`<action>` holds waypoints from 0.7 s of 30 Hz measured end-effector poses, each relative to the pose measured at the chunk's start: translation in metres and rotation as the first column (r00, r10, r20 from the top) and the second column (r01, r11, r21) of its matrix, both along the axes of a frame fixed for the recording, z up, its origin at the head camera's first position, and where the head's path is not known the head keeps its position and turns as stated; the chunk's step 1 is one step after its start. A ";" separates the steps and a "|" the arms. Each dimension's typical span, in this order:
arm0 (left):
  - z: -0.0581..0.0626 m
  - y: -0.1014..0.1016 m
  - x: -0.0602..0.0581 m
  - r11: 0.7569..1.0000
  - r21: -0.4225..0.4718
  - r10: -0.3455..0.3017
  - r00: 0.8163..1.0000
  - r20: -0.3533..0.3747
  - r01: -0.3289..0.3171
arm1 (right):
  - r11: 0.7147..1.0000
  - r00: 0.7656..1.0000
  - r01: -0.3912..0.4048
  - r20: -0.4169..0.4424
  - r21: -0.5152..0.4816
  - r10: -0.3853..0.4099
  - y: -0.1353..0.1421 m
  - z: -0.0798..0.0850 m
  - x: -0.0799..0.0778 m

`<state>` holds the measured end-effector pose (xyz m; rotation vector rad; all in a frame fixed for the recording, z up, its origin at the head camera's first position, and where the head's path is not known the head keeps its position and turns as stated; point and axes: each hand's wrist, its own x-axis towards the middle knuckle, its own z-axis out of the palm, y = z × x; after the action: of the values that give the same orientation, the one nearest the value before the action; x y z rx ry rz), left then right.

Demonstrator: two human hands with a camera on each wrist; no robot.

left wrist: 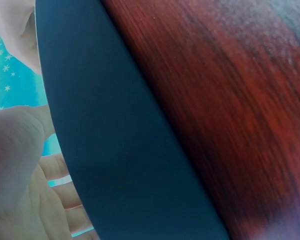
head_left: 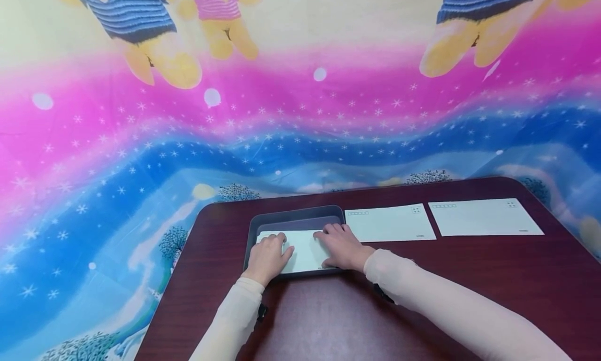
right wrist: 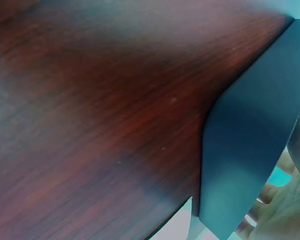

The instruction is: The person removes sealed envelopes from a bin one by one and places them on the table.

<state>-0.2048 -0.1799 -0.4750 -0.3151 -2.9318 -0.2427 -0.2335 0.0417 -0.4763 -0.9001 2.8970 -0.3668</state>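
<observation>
A shallow dark grey tray (head_left: 300,213) rests on the table, with white envelopes (head_left: 302,251) lying in its nearer part. My left hand (head_left: 266,254) lies over their left end, thumb spread from the fingers. Over the right end is my right hand (head_left: 341,246), its fingers near the tray's right wall and its thumb close to the near edge. The tray's outer wall (left wrist: 105,120) hides part of the left fingers (left wrist: 65,195) in the left wrist view. In the right wrist view, the tray wall (right wrist: 245,130) similarly covers part of the right hand (right wrist: 285,215).
Two white envelopes lie flat right of the tray: a nearer envelope (head_left: 389,224) and a farther envelope (head_left: 485,217). The dark red-brown table (head_left: 305,319) has a rounded far edge. Behind it hangs a printed cloth (head_left: 300,116) with snowflakes and bears.
</observation>
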 end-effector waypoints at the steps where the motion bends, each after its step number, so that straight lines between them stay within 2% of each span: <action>1: 0.000 0.000 0.000 1.000 0.001 0.000 1.000 0.000 0.000 | 1.000 1.000 -0.003 0.009 0.000 0.003 0.000 0.000 0.000; 9: 0.000 0.000 0.001 1.000 0.009 -0.003 1.000 0.002 0.003 | 1.000 0.997 0.013 0.078 0.023 -0.015 -0.004 0.004 -0.006; 14: 0.001 0.001 0.003 1.000 0.016 -0.003 1.000 0.006 0.003 | 1.000 0.991 0.023 0.129 -0.004 -0.022 -0.007 0.009 -0.007; 21: 0.003 -0.001 0.003 1.000 0.022 -0.004 1.000 0.001 0.004 | 0.998 0.993 0.032 0.119 -0.056 -0.026 -0.009 0.009 -0.004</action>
<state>-0.2013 -0.1813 -0.4722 -0.3171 -2.9280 -0.2760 -0.2378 0.0325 -0.4669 -0.8155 2.8075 -0.4910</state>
